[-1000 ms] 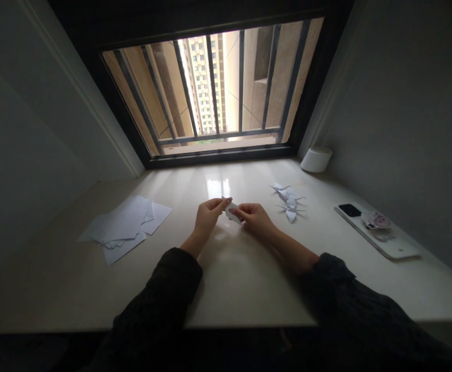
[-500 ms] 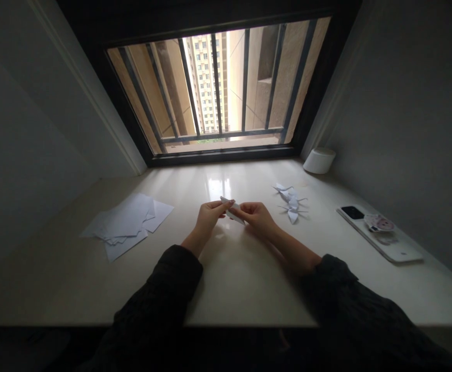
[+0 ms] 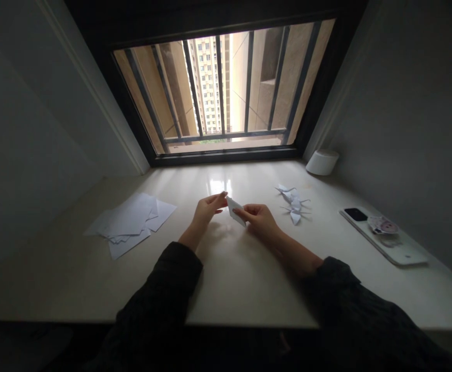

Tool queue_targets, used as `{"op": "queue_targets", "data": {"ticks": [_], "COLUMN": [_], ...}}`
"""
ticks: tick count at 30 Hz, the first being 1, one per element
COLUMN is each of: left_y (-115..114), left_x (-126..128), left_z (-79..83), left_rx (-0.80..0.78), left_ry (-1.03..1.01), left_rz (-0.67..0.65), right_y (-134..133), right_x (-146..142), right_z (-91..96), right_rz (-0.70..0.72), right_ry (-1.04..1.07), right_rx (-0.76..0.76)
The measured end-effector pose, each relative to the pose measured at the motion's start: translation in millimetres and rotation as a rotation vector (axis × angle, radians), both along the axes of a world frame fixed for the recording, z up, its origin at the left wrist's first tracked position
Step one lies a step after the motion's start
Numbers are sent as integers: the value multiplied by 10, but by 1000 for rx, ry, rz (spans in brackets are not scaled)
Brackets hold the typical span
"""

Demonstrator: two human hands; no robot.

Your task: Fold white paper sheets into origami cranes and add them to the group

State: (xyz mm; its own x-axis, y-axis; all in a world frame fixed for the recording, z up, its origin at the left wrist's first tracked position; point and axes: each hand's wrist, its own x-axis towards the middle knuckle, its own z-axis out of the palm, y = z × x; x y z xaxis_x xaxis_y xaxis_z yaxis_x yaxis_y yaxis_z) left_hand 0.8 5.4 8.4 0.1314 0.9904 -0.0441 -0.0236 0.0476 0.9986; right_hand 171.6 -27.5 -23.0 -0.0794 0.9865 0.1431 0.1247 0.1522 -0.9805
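A small piece of folded white paper (image 3: 235, 212), narrow and diamond-shaped, is held above the table in front of me. My right hand (image 3: 260, 219) pinches its right side, thumb on top and the other fingers curled behind. Just left of the paper is my left hand (image 3: 207, 211), its fingers a little apart and the fingertips close to the paper's upper corner. Whether they still touch that corner I cannot tell. Right of my hands, several folded paper cranes (image 3: 295, 205) lie close together on the table.
A loose stack of white paper sheets (image 3: 130, 217) lies on the left of the pale tabletop (image 3: 249, 289). On the right rests a phone (image 3: 396, 250) with a round grip on its back. A white cylindrical object (image 3: 322, 162) stands near the barred window (image 3: 226, 88).
My left thumb has come off the folded paper and the left hand has drawn slightly away. More of the paper's face shows now, still in my right hand. The view has shifted slightly.
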Motion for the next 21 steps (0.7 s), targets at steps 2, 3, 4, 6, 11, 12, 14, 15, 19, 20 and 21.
{"op": "queue_targets", "data": {"ticks": [2, 3, 4, 6, 11, 12, 14, 15, 19, 20, 21], "left_y": [-46, -63, -76, -91, -102, -102, -101, -100, -105, -109, -112], "left_x": [74, 100, 120, 144, 163, 161, 154, 152, 162, 171, 181], "left_z": [-34, -48, -60, -78, -106, -107, -106, -105, -101, -102, -105], "left_rx": [18, 29, 37, 40, 80, 102, 129, 129, 74, 58, 44], "left_ry": [51, 59, 56, 27, 26, 45, 72, 76, 37, 22, 8], "left_rz": [-93, -106, -97, -39, 50, 42, 14, 2, 19, 29, 36], "right_y": [13, 17, 19, 20, 23, 26, 32, 34, 28, 24, 21], "right_x": [5, 6, 5, 3, 8, 11, 13, 14, 14, 15, 16], "right_z": [-1, -3, -5, -4, 14, 16, 13, 10, 1, 4, 9], "right_rz": [0, 1, 5, 10, 3, 4, 6, 5, -12, -13, -16], "right_ry": [15, 23, 29, 35, 46, 49, 55, 54, 24, 17, 13], "right_rx": [2, 2, 2, 14, 23, 21, 21, 24, 71, 81, 85]}}
